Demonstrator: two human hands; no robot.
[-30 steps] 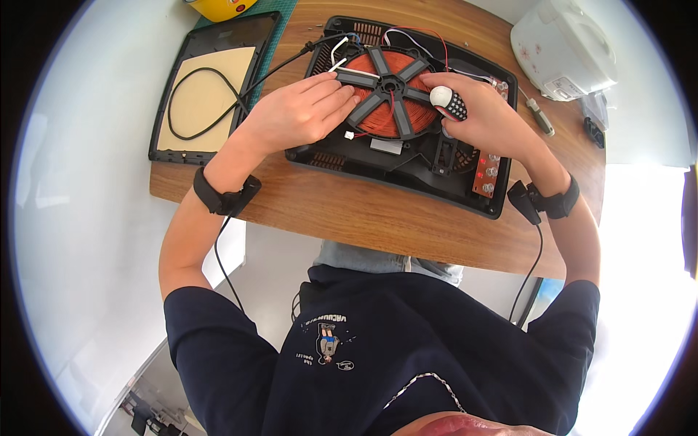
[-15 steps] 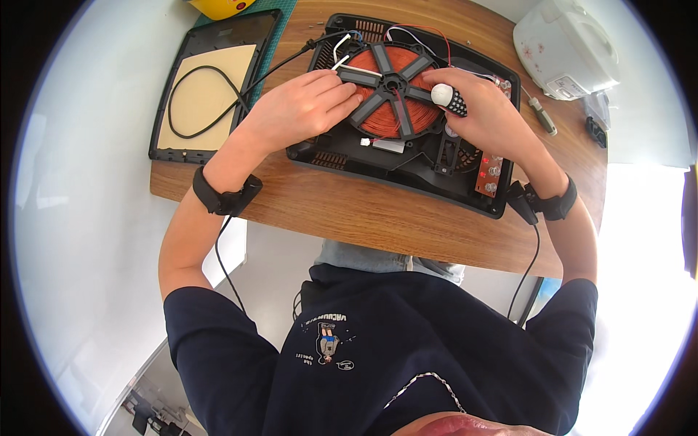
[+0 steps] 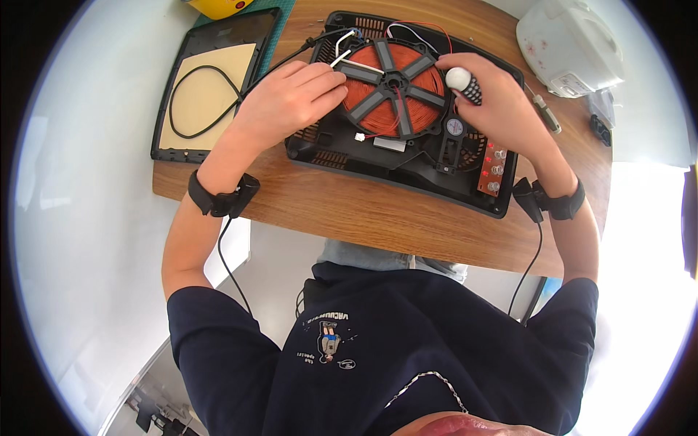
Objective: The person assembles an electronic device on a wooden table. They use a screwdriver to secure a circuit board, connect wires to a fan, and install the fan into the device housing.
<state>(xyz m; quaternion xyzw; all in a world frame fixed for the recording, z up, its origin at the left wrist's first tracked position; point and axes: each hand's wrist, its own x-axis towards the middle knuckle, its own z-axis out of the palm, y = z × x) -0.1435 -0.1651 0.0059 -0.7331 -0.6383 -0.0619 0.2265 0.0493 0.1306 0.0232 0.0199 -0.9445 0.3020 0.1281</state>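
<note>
An opened black housing (image 3: 342, 174) holds a round copper coil (image 3: 374, 116) on a black spoked frame. My left hand (image 3: 291, 102) is at the coil's left edge, fingers bent and close together, beside white-sleeved wires (image 3: 340, 47). Its thumb is out of sight, and what the fingers hold, if anything, is hidden. At the coil's right side my right hand (image 3: 498, 94) is closed around a tool with a black, white-dotted handle (image 3: 471, 90) and a rounded white end. The tool's tip is hidden. A small white connector (image 3: 360, 136) on thin leads lies below the coil.
A black cover panel (image 3: 218, 40) with a tan sheet (image 3: 211, 91) and black cable (image 3: 174, 109) lies left. A red-lit circuit board (image 3: 491, 171) sits in the housing's right end. Beyond are a screwdriver (image 3: 547, 114), white rice cooker (image 3: 563, 47) and yellow object (image 3: 222, 7).
My left hand has drawn back leftward from over the coil to its edge. The right hand has shifted slightly right and up with the dotted-handled tool, uncovering more of the coil.
</note>
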